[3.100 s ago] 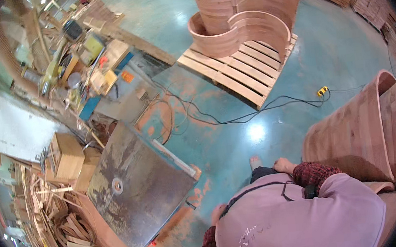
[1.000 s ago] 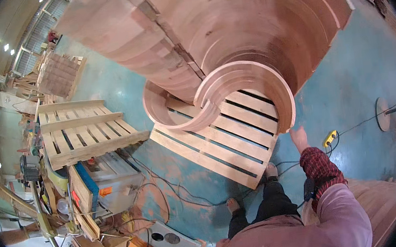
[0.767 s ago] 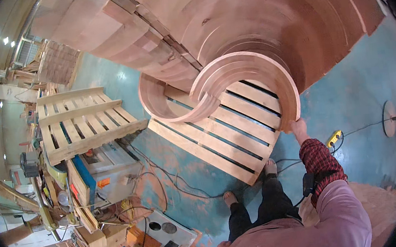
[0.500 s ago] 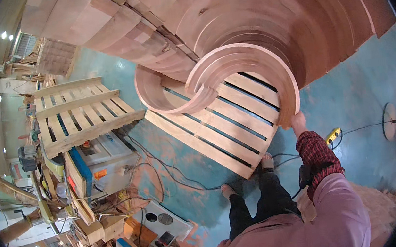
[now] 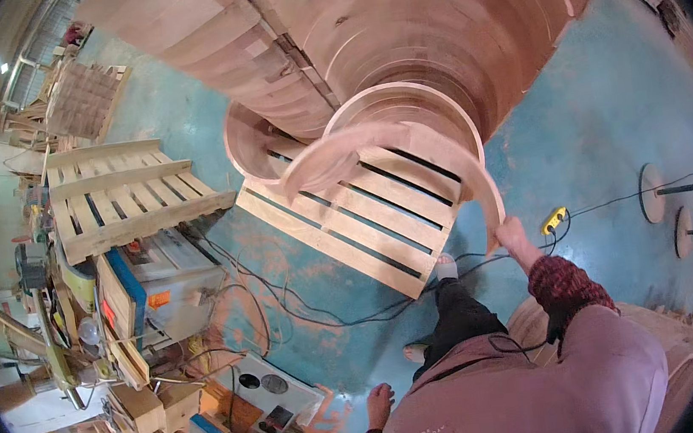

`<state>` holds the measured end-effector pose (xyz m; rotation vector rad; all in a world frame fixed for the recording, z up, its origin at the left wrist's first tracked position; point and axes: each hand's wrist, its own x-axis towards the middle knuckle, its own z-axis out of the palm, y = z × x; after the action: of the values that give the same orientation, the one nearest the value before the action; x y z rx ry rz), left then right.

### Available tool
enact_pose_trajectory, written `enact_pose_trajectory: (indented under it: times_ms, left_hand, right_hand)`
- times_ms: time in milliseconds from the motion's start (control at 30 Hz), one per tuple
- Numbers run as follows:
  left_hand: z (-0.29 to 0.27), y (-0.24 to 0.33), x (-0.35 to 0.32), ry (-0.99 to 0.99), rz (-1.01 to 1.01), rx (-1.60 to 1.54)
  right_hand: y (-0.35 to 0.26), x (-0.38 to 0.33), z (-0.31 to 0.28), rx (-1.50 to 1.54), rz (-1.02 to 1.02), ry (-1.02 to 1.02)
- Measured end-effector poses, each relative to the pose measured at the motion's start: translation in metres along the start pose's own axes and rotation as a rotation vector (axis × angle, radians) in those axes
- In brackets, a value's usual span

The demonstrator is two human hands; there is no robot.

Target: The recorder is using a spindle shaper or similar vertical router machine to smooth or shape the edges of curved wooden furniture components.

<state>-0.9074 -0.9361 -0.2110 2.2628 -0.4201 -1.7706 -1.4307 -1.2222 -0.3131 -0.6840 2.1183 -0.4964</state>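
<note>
Right hand [image 5: 513,236]: grip closed on the near end of a curved plywood piece [image 5: 407,145], an arched strip whose other end rests on the wooden pallet [image 5: 355,215]. The piece stands on edge across the pallet, touching a second curved shell [image 5: 249,146] at the pallet's far left. Holding the end from above appears to keep the arch upright and steady, since it would likely tip if left alone.

Left hand [image 5: 379,403]: hangs low at the near edge, beside the person's body, fingers loosely extended, holding nothing.

Far side: a tall stack of bent plywood forms [image 5: 428,28] rises just behind the pallet, so like pieces are kept together.

Left: a second, bare pallet [image 5: 131,202] lies on the teal floor [image 5: 609,118], with a blue-edged machine [image 5: 165,276] near it. Black cables [image 5: 289,309] trail across the floor, and a yellow plug block [image 5: 554,219] lies just beside the right hand. 2 round stands [image 5: 670,209] lie on the right.
</note>
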Motion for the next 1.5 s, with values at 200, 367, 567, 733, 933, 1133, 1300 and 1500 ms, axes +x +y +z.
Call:
enact_pose_trajectory:
  times_ms: [200, 367, 567, 733, 933, 1133, 1300, 1500]
  left_hand:
    - [-0.094, -0.03, 0.015, 0.23, 0.242, -0.261]
    - [-0.188, -0.02, -0.068, 0.525, 0.465, -0.558]
    - [-0.287, -0.101, -0.194, 0.876, 0.751, -0.869]
    - [-0.341, -0.196, -0.277, 1.348, 0.91, -1.0]
    - [-0.362, -0.327, -0.324, 1.447, 0.889, -1.23]
    - [-0.404, -0.335, -0.347, 1.655, 0.808, -1.398]
    - [-0.477, -0.394, -0.309, 1.615, 0.461, -1.427]
    - [-0.566, -0.44, -0.278, 1.679, 0.002, -1.007]
  right_hand:
    - [0.012, -0.196, -0.005, 0.15, 0.067, -0.475]
    - [0.021, -0.287, 0.043, -0.097, -0.181, -0.751]
    - [-0.092, -0.407, 0.09, -0.407, -0.491, -1.136]
    - [-0.162, -0.501, 0.154, -0.662, -0.651, -1.395]
    - [-0.196, -0.583, 0.254, -0.877, -0.715, -1.633]
    - [-0.212, -0.629, 0.367, -0.499, -0.097, -1.618]
    - [-0.216, -0.743, 0.456, 0.051, -0.144, -1.884]
    - [-0.166, -0.859, 0.581, 0.069, -0.929, -1.451]
